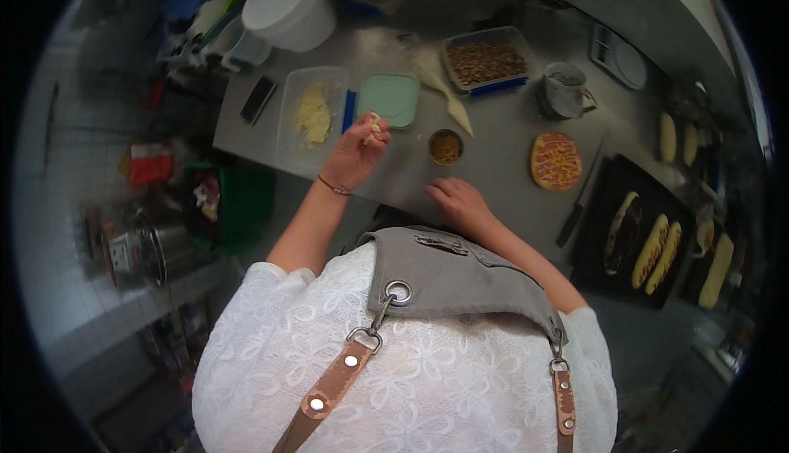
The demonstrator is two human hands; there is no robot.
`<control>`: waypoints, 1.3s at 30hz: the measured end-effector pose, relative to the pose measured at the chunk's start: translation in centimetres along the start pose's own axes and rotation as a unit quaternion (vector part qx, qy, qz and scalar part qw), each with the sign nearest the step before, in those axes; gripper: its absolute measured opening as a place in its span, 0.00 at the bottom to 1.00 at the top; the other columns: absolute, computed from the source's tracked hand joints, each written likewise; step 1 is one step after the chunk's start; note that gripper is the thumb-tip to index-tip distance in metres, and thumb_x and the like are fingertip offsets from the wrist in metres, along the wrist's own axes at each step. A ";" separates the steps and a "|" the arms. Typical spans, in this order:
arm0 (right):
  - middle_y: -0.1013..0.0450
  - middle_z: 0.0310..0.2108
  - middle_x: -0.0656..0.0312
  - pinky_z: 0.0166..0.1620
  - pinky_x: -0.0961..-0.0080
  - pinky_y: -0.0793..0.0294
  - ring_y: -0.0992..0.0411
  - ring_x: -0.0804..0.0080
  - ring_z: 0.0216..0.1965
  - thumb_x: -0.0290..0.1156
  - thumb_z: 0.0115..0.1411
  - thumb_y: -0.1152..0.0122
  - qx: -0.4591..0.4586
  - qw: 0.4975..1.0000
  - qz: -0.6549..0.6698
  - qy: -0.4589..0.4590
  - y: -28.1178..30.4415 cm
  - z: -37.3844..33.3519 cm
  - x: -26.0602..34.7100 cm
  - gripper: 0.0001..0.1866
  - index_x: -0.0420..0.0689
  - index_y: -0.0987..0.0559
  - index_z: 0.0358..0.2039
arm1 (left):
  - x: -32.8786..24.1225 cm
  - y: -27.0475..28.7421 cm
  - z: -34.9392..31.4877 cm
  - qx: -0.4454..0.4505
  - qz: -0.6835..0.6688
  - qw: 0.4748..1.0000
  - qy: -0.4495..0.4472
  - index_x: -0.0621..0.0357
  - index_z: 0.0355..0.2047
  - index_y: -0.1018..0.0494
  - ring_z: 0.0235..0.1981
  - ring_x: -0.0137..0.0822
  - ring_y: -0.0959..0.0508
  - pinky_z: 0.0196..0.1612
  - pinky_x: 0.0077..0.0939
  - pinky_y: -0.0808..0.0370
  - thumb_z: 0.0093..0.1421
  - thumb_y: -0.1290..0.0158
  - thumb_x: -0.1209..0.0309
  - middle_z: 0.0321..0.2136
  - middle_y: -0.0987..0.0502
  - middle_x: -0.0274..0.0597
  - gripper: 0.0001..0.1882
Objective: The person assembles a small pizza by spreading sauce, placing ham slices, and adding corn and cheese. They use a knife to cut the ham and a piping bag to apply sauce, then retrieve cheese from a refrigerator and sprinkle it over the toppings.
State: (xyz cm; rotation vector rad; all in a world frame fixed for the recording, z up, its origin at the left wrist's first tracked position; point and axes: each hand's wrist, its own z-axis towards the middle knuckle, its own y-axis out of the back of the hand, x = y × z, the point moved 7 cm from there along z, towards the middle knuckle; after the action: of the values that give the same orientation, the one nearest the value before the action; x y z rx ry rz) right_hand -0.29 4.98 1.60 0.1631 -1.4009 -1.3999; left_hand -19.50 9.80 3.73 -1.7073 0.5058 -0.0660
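My left hand is raised over the table's near edge, its fingers closed around some pale flakes. Just left of it is a clear plastic container with a heap of pale yellow shavings inside. A mint-green lidded box lies right behind the hand. My right hand rests at the table edge, fingers loosely bent and nothing visible in them. In front of its fingertips stands a small round bowl of orange-brown crumbs. Farther right lies a round pink-glazed pastry with yellow-orange topping.
A piping bag, a tub of chopped nuts and a measuring jug stand farther back. A knife lies beside a black tray with long glazed pastries. At the left are a phone and a white bucket.
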 end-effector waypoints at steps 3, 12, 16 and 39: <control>0.28 0.44 0.56 0.41 0.62 0.24 0.26 0.56 0.40 0.24 0.53 0.47 0.138 0.990 0.015 -0.006 -5.8 1.6 -1.2 0.17 0.44 0.27 0.45 | 1.4 2.7 -3.1 -0.065 -0.032 0.997 -0.027 0.58 0.35 0.33 0.36 0.29 0.28 0.39 0.14 0.21 0.63 0.49 0.77 0.39 0.32 0.39 0.03; 0.30 0.42 0.51 0.41 0.59 0.24 0.27 0.50 0.40 0.25 0.55 0.46 0.056 0.983 -0.076 -0.157 -10.5 5.6 -9.6 0.18 0.39 0.29 0.48 | 1.0 5.3 -7.0 -0.131 0.021 0.991 0.021 0.55 0.35 0.33 0.33 0.23 0.28 0.39 0.12 0.23 0.64 0.51 0.74 0.37 0.31 0.37 0.02; 0.28 0.40 0.51 0.42 0.63 0.23 0.27 0.53 0.43 0.25 0.54 0.46 0.129 0.968 -0.158 -0.146 -13.6 6.8 -11.1 0.14 0.39 0.26 0.42 | 1.7 4.7 -6.4 -0.098 0.050 0.989 0.095 0.53 0.35 0.34 0.34 0.21 0.29 0.37 0.09 0.26 0.65 0.51 0.73 0.36 0.32 0.35 0.02; 0.22 0.28 0.55 0.37 0.69 0.25 0.23 0.61 0.30 0.33 0.54 0.37 -0.265 0.791 0.016 -0.551 12.2 -20.1 -20.9 0.11 0.40 0.20 0.36 | 17.5 -2.6 6.0 0.011 0.185 0.937 0.297 0.52 0.33 0.33 0.34 0.19 0.29 0.43 0.13 0.28 0.65 0.51 0.71 0.38 0.29 0.32 0.04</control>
State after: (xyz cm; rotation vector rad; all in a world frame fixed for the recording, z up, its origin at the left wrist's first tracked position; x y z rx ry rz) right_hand 29.42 11.18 -6.63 -1.2321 -1.7753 -1.8925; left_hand -0.99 9.27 0.86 -1.5282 1.2646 -0.3207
